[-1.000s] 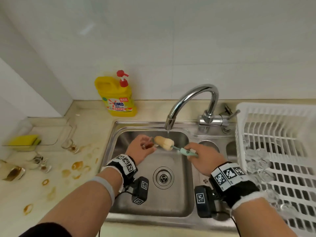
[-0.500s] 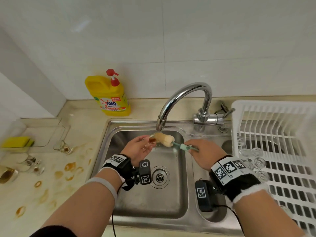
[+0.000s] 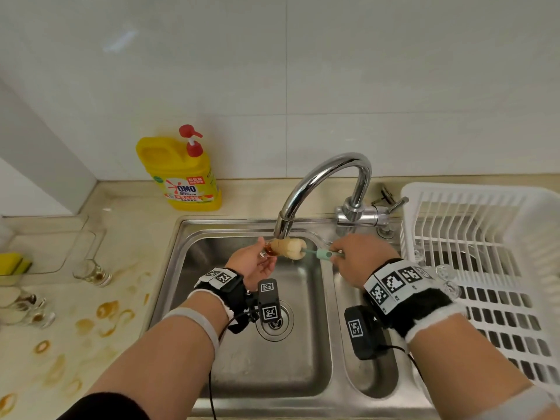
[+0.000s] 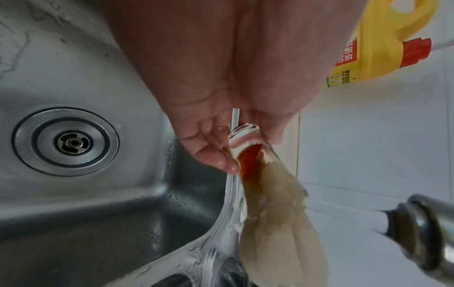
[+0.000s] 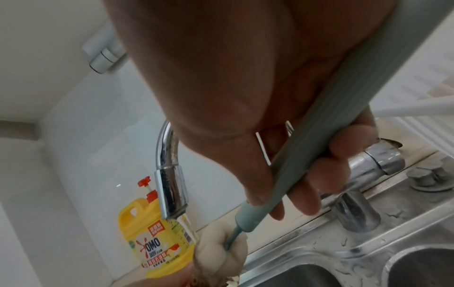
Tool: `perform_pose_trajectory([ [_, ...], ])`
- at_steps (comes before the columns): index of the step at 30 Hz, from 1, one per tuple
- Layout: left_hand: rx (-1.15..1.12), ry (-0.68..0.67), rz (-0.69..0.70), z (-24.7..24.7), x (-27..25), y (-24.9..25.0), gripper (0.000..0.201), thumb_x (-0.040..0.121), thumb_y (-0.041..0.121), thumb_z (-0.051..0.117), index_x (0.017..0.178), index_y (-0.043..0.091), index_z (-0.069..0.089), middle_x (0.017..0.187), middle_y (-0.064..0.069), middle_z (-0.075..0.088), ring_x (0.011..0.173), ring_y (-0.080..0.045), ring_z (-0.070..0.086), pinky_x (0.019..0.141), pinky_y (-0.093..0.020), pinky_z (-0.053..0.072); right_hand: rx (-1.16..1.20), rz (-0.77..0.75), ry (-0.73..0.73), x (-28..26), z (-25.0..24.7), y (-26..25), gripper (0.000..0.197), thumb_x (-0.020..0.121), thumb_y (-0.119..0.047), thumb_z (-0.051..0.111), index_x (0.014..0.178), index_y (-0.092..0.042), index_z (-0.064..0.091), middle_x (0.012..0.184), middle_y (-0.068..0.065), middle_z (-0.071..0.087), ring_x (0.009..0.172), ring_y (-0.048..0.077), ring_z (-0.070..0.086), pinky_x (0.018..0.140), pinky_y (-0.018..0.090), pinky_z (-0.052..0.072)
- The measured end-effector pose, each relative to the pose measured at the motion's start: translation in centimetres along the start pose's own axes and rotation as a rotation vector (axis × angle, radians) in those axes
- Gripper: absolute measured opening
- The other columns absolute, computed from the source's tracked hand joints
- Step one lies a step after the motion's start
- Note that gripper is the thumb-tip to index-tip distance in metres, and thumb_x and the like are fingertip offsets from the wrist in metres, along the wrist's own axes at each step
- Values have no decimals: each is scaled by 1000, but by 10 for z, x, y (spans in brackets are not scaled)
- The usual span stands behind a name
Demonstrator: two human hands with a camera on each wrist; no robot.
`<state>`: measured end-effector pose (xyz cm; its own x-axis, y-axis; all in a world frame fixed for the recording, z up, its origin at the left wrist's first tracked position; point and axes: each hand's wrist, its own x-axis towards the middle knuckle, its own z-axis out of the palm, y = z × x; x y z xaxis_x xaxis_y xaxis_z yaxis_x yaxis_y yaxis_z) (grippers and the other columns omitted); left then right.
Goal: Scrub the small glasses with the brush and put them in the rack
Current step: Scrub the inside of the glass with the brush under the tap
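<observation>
Over the sink [image 3: 321,386], the left hand [image 3: 253,265] pinches a small glass [image 3: 268,249] on its side between thumb and fingertips, brown liquid showing inside it. The right hand [image 3: 359,257] wraps its fingers around the green handle of the brush [image 3: 306,252], whose pale sponge head is pushed into the mouth of the glass. Both sit right under the tap [image 3: 321,189], and water runs onto the sponge. To the right, the white rack [image 3: 485,234] holds several clear glasses [image 3: 444,272] near its left wall. To the left, on the stained counter [image 3: 100,325], stand more dirty glasses [image 3: 92,272]. Further back, a yellow soap bottle [image 3: 181,174] stands against the tiled wall.
</observation>
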<state>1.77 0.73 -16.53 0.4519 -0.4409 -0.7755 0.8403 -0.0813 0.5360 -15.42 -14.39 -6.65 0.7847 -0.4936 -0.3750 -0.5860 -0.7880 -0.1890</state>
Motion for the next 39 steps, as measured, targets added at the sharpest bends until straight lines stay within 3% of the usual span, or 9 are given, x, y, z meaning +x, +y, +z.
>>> perform_pose_trajectory([
  [7,93,58,37,-1,2,-2,45,99,41,55,111,-2,60,81,-14,63,65,-17,58,48,-24,54,-139,-41,-5,12,-3,-20,18,97,-29,51,106,-24,66,85,-5,64,76,15,62,64,29,48],
  [13,286,106,14,-5,6,-1,44,93,43,64,105,1,61,83,-16,64,63,-20,59,63,-29,55,-221,-79,-8,14,-2,-25,18,94,-24,54,105,-29,67,90,-6,65,81,17,62,67,31,49],
  [18,17,28,15,-2,3,5,35,101,27,57,121,-1,52,120,-27,62,104,-34,67,68,-40,60,-87,-59,-12,12,13,-17,20,98,-30,46,109,-26,63,95,-5,61,84,17,60,71,31,50],
  [21,-48,-47,37,-4,1,7,36,103,16,51,134,-3,51,134,-26,55,113,-34,61,73,-42,57,-60,-30,-99,17,23,-15,26,101,-30,40,101,-16,62,92,0,62,83,20,62,76,36,54],
  [25,-7,-36,52,-8,2,7,33,97,14,61,128,1,61,130,-27,57,111,-35,63,76,-41,58,-15,-24,-162,20,28,-7,27,102,-27,40,96,-13,62,91,5,64,83,22,62,78,35,53],
  [28,36,12,50,-8,2,6,32,95,15,65,125,6,65,125,-27,58,107,-34,66,79,-40,61,-50,-56,-85,15,24,-2,20,102,-34,42,100,-21,57,93,-1,62,83,18,60,76,35,52],
  [33,64,-14,42,-7,-2,7,32,99,27,59,125,8,65,120,-25,63,103,-32,69,61,-31,62,-73,-84,-11,6,15,1,9,99,-37,46,97,-30,40,88,-6,57,77,17,58,63,31,43],
  [37,-49,-83,20,-8,-5,7,34,101,11,53,133,1,58,132,-25,58,109,-34,62,84,-41,58,-114,-65,2,4,14,-6,14,103,-37,39,108,-25,42,82,-4,53,73,20,54,61,30,39],
  [39,-52,-102,32,-8,-6,7,34,101,8,53,133,-1,57,132,-25,58,111,-34,62,88,-40,56,-131,-39,-19,7,14,-8,24,104,-36,35,111,-19,49,86,-1,55,76,21,56,63,32,41],
])
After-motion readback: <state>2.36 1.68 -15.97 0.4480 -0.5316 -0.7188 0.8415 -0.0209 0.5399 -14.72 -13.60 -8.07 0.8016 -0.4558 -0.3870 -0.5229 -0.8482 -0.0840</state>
